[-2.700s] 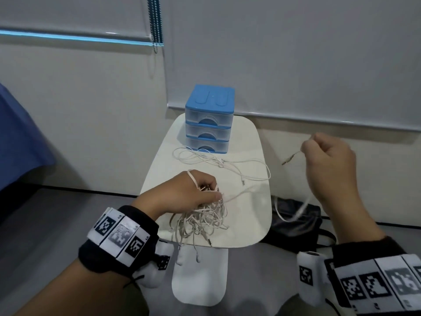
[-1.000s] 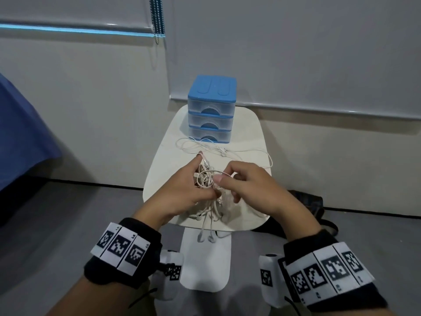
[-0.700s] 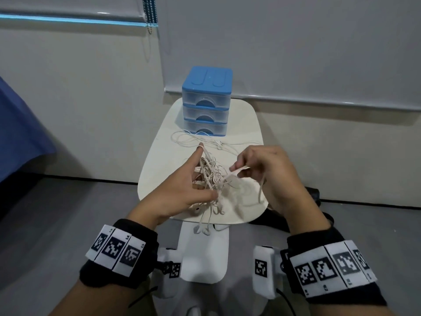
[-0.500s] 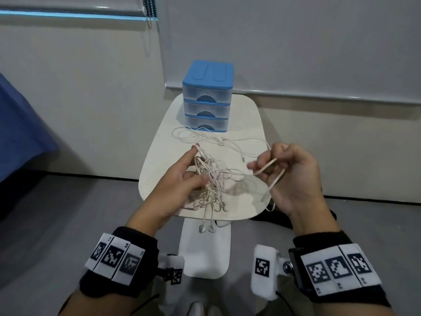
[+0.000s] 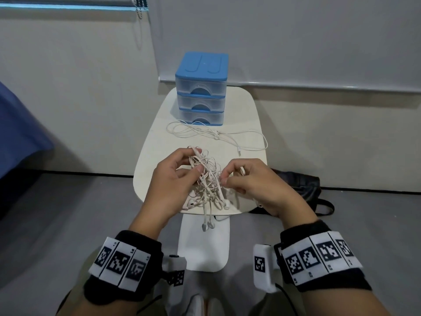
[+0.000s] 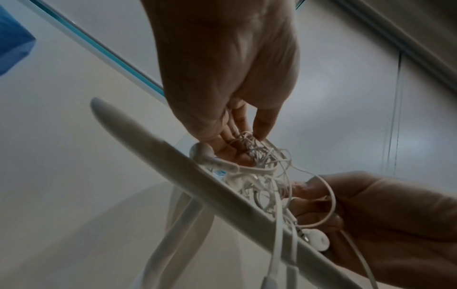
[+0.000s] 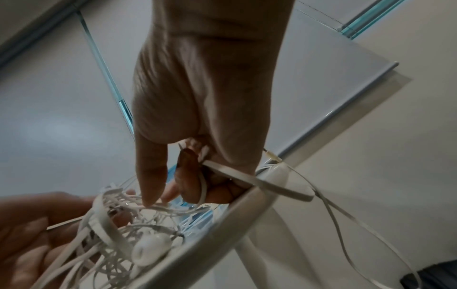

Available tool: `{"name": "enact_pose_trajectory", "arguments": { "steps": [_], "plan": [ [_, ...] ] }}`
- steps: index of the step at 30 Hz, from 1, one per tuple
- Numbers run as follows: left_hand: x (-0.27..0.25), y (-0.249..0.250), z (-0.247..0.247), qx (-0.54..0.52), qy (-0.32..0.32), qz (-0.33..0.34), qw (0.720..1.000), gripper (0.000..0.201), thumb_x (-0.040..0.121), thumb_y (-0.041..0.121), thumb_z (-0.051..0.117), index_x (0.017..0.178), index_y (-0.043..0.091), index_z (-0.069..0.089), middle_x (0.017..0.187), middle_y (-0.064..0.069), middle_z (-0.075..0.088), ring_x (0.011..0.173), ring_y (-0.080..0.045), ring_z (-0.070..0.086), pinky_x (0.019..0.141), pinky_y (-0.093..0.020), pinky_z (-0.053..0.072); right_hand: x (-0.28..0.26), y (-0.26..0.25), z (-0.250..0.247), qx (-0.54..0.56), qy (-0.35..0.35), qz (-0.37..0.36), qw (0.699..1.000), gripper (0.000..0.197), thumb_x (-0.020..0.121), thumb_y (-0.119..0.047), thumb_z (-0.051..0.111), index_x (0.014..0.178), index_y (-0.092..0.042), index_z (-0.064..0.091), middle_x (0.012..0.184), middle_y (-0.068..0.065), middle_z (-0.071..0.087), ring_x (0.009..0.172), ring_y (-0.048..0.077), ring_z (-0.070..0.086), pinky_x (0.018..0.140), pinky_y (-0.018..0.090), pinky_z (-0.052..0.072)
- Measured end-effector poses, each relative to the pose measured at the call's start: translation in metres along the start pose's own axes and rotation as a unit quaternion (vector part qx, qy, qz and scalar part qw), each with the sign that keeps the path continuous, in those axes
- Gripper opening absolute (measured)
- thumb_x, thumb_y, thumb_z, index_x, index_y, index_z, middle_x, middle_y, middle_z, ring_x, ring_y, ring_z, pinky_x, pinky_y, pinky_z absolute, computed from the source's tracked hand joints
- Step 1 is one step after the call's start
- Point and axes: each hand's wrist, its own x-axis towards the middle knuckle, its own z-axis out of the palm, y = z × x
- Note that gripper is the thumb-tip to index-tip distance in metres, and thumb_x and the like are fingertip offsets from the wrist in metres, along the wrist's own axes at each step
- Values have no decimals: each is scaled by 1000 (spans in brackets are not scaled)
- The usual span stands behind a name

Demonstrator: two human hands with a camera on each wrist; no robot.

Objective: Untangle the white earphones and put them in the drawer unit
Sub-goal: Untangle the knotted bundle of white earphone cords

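- The tangled white earphones (image 5: 206, 181) hang in a bunch over the near edge of the table (image 5: 155, 142), earbuds dangling past it.
- The left hand (image 5: 168, 185) has its fingers clamped on the bunch.
- The right hand (image 5: 255, 183) pinches one strand.
- The blue drawer unit (image 5: 201, 87) stands at the table's far edge, drawers closed.
- A loose earphone cable (image 5: 216, 135) lies between the drawer unit and the bunch.

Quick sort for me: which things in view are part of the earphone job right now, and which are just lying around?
In the job:
tangled earphones, held by left hand and right hand
loose earphone cable
blue drawer unit, drawers closed
white table

Lying about:
black bag on the floor
blue cloth
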Motion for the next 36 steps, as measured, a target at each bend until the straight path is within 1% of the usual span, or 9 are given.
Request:
{"name": "enact_pose_trajectory", "arguments": {
  "steps": [3,7,10,13,17,21,28,31,36],
  "plan": [
    [2,1,0,-16,5,-3,1000,23,100,4,63,110,22,73,108,1,75,80,-15,72,75,-39,64,3,5,0,-4,30,16,999,9,81,-5,78,81,-11,71,57,-6,51,55,10,38,64,33,31],
    [1,4,-2,-69,-1,-23,997,27,108,15,47,105,17,74,93,-4,75,80,-23,71,70,-38,60,5,12,0,5,44,16,999,10,83,-10,80,84,-14,72,57,-4,35,55,12,31,64,34,28],
    [0,4,-3,-64,0,-19,998,26,106,6,51,104,18,74,94,-3,76,78,-19,71,68,-34,62,3,14,2,-6,45,6,999,8,84,-8,79,81,-12,74,57,0,38,57,12,35,60,30,30],
    [-1,2,-4,-36,7,-8,999,21,99,3,63,107,19,73,104,-11,73,76,-18,70,70,-33,62,1,14,2,-4,44,5,999,8,85,-8,76,80,-13,75,64,6,41,63,18,37,62,31,31],
    [-3,2,-1,-35,10,-5,999,17,94,5,71,102,20,71,98,-18,72,73,-17,67,74,-36,64,-1,9,3,27,41,9,999,12,84,-2,71,77,-11,75,70,11,53,61,14,42,59,25,36],
    [-3,3,3,-21,-5,-7,1000,18,94,4,72,104,19,71,82,-9,73,67,-16,68,69,-34,63,-1,7,6,66,41,14,997,13,85,1,70,78,-9,74,69,8,58,61,16,43,60,26,37],
    [0,8,0,19,-30,-15,999,25,105,7,49,107,22,69,83,-8,77,77,-28,76,74,-41,64,1,4,7,106,23,35,994,25,88,0,69,68,-15,69,63,0,58,57,13,45,52,25,36],
    [-2,9,-2,58,-30,0,998,21,102,3,54,106,18,68,69,1,73,65,-17,72,71,-38,64,1,3,14,110,14,33,993,24,86,2,70,67,-13,67,63,4,55,57,12,46,49,21,36],
    [-6,10,2,82,-4,8,997,8,98,9,65,98,17,69,78,-3,77,63,-17,71,66,-37,64,-3,1,14,106,16,21,994,22,87,3,71,70,-11,67,63,1,60,58,10,51,51,18,43]
  ]
}}
